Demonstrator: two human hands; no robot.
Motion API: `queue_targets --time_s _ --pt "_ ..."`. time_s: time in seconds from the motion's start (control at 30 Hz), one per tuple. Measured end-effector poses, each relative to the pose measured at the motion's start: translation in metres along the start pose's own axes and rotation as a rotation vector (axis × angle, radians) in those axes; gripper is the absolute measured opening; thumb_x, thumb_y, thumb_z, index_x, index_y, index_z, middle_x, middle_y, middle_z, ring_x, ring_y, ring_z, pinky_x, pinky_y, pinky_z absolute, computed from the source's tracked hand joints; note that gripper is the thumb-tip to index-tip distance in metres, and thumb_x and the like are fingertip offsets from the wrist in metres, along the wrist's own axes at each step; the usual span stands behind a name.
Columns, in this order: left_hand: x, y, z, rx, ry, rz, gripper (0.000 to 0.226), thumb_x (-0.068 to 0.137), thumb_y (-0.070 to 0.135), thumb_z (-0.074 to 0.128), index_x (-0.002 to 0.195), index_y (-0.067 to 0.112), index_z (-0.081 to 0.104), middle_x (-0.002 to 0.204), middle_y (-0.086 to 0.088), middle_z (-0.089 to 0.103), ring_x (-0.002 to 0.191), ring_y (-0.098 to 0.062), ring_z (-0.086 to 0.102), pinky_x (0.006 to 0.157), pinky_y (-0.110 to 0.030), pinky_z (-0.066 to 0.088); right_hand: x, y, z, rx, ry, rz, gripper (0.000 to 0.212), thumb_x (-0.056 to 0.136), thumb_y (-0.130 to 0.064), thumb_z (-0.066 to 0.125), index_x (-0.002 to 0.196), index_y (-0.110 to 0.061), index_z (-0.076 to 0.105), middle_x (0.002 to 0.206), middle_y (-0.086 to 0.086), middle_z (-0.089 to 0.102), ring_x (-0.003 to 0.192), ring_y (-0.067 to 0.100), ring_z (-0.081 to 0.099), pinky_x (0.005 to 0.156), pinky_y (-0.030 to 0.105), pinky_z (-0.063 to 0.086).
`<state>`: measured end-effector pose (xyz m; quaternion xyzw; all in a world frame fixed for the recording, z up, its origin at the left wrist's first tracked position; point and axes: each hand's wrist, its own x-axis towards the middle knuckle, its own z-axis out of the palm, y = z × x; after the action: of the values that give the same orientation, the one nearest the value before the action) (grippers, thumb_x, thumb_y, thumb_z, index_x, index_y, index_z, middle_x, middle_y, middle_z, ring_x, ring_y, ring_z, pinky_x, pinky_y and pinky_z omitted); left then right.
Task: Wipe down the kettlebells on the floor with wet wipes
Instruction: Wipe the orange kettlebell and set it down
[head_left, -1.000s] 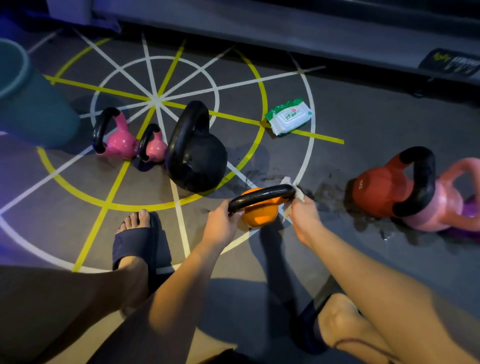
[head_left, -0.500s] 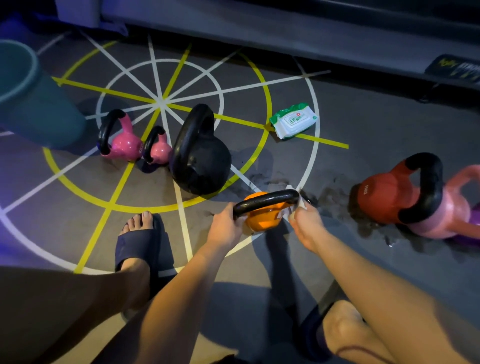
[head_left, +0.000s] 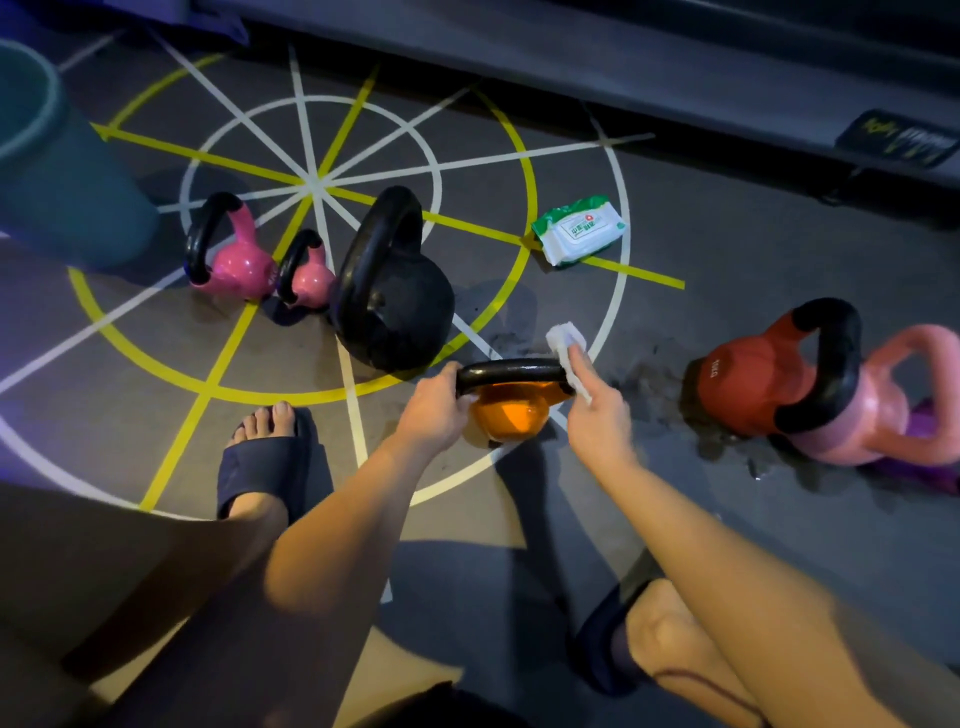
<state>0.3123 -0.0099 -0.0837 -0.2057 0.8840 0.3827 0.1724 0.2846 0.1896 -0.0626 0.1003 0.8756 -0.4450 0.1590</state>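
An orange kettlebell (head_left: 511, 415) with a black handle stands on the floor in front of me. My left hand (head_left: 434, 408) grips the left end of its handle. My right hand (head_left: 597, 410) holds a white wet wipe (head_left: 566, 340) against the handle's right end. A large black kettlebell (head_left: 395, 296) sits just behind, with two pink ones (head_left: 236, 262) (head_left: 309, 278) to its left. At the right lie a red kettlebell (head_left: 748, 382) and a light pink one (head_left: 883, 415). The wet wipe pack (head_left: 579, 231) lies on the floor further back.
A teal bucket (head_left: 57, 182) stands at the far left. My feet in dark slippers (head_left: 265, 462) are on either side of the orange kettlebell. Wet patches (head_left: 654, 374) mark the floor near the red kettlebell. A raised dark ledge (head_left: 623, 52) runs along the back.
My right hand has slid the wipe up over the handle's right end, so more of the wipe shows above the handle. The left hand keeps its grip.
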Motion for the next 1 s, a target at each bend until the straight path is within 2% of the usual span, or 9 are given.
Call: queue_targets --time_s 0.17,0.23,0.3,0.4,0.5,0.67,0.83,0.9,1.0 --pt "0.003 -0.003 0.0 0.008 -0.012 -0.021 0.041 0.098 0.026 0.062 0.137 0.021 0.051 0.121 -0.012 0.066 0.118 -0.033 0.061 0.102 -0.048 0.049 0.001 0.017 0.017 0.103 0.057 0.232 0.057 0.103 -0.012 0.038 0.152 -0.041 0.036 0.135 0.012 0.059 0.108 0.026 0.057 0.093 0.037 0.048" --pt "0.002 -0.004 0.001 0.008 -0.015 -0.02 0.039 0.099 0.026 0.061 0.136 0.02 0.051 0.121 -0.012 0.066 0.118 -0.034 0.06 0.102 -0.047 0.049 0.0 0.011 0.02 0.094 0.069 0.164 0.063 0.102 -0.006 0.039 0.155 -0.039 0.031 0.147 0.006 0.051 0.124 0.026 0.053 0.107 0.037 0.043" --pt "0.005 -0.006 0.001 0.009 -0.012 -0.012 0.039 0.099 0.027 0.061 0.137 0.02 0.051 0.122 -0.012 0.066 0.119 -0.033 0.06 0.102 -0.047 0.049 -0.003 0.002 0.021 0.016 0.066 0.003 0.072 0.097 0.005 0.038 0.157 -0.032 0.027 0.161 -0.007 0.033 0.146 0.016 0.031 0.12 0.028 0.02" --pt "0.004 -0.006 0.001 0.012 -0.006 -0.02 0.039 0.1 0.024 0.06 0.138 0.02 0.05 0.122 -0.011 0.066 0.119 -0.032 0.06 0.102 -0.045 0.049 -0.009 0.001 0.021 -0.166 0.014 -0.244 0.077 0.092 0.014 0.039 0.16 -0.017 0.018 0.167 -0.007 0.011 0.154 0.009 0.004 0.124 0.026 0.005" --pt "0.0 -0.005 0.002 0.032 -0.019 -0.014 0.036 0.101 0.023 0.058 0.136 0.02 0.051 0.121 -0.012 0.066 0.117 -0.033 0.06 0.099 -0.042 0.048 -0.016 0.015 0.024 -0.265 -0.015 -0.348 0.08 0.093 0.015 0.038 0.161 -0.015 0.007 0.168 -0.004 -0.001 0.154 0.009 -0.005 0.124 0.026 0.001" --pt "-0.001 -0.003 0.001 0.017 -0.029 -0.038 0.035 0.102 0.025 0.057 0.135 0.022 0.051 0.121 -0.011 0.065 0.118 -0.032 0.06 0.1 -0.044 0.048 -0.003 0.012 0.016 -0.174 -0.032 -0.012 0.07 0.102 -0.011 0.039 0.161 -0.025 0.005 0.166 -0.003 0.02 0.151 0.024 0.023 0.123 0.046 0.021" --pt "-0.004 -0.004 -0.001 0.018 -0.043 -0.039 0.039 0.102 0.022 0.056 0.14 0.024 0.048 0.122 -0.01 0.065 0.118 -0.031 0.061 0.103 -0.045 0.05 -0.031 -0.004 0.032 -0.519 -0.088 -0.435 0.076 0.096 0.006 0.033 0.156 -0.011 -0.01 0.162 0.004 -0.022 0.15 0.021 -0.023 0.124 0.037 -0.01" --pt "-0.002 -0.006 -0.003 0.045 -0.061 -0.018 0.037 0.101 0.024 0.058 0.137 0.025 0.05 0.12 -0.008 0.067 0.116 -0.029 0.062 0.101 -0.046 0.05 -0.044 -0.007 0.037 -0.605 -0.143 -0.588 0.084 0.091 0.011 0.034 0.156 -0.013 -0.013 0.161 0.001 -0.025 0.149 0.017 -0.026 0.122 0.032 -0.014" --pt "0.0 -0.005 -0.005 0.041 -0.061 -0.025 0.034 0.1 0.026 0.059 0.134 0.025 0.053 0.117 -0.007 0.068 0.115 -0.03 0.063 0.1 -0.047 0.051 -0.035 0.003 0.027 -0.582 -0.05 -0.372 0.088 0.094 0.01 0.035 0.157 -0.023 -0.017 0.165 -0.004 -0.021 0.152 0.018 -0.019 0.126 0.039 0.0"
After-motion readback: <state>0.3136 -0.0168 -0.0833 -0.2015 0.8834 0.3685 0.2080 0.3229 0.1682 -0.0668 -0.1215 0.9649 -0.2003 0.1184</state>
